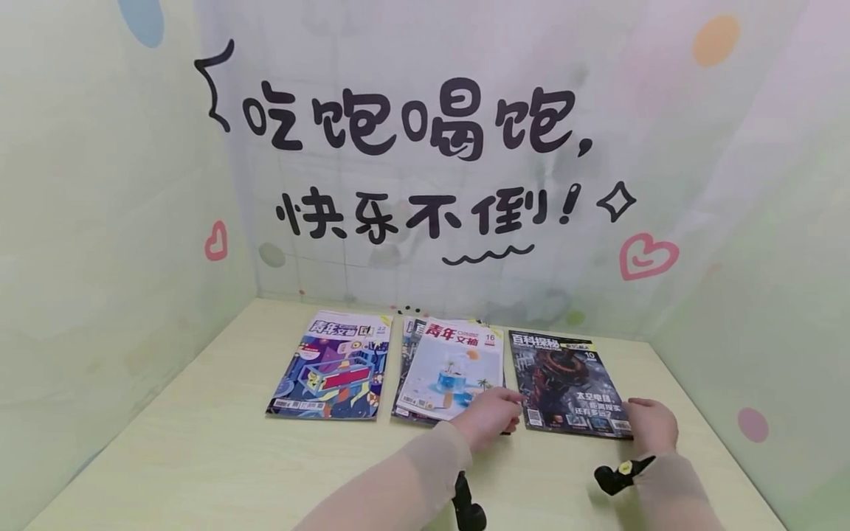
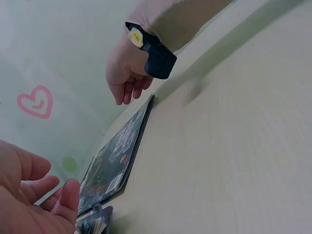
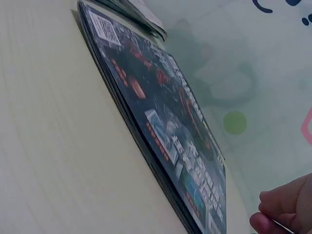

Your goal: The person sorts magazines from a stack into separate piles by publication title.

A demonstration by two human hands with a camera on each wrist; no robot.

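A dark magazine (image 1: 567, 383) with white Chinese title letters lies flat at the right of the table; its edge shows layers in the right wrist view. My right hand (image 1: 653, 426) is beside its lower right corner, fingers loosely bent, with a gap to the cover in the left wrist view. Between this magazine and the middle pile, my left hand (image 1: 491, 417) hovers with thumb and fingers spread in a loose curve (image 2: 36, 190), gripping nothing. A white-covered magazine with a beach picture (image 1: 458, 369) tops the middle pile, partly hidden by the left hand.
A purple and blue magazine (image 1: 335, 366) lies at the left on the pale wooden table (image 1: 219, 413). Patterned curtains (image 1: 398, 280) with large black lettering rise behind and at both sides. A black wrist camera (image 1: 616, 478) is strapped at the right wrist.
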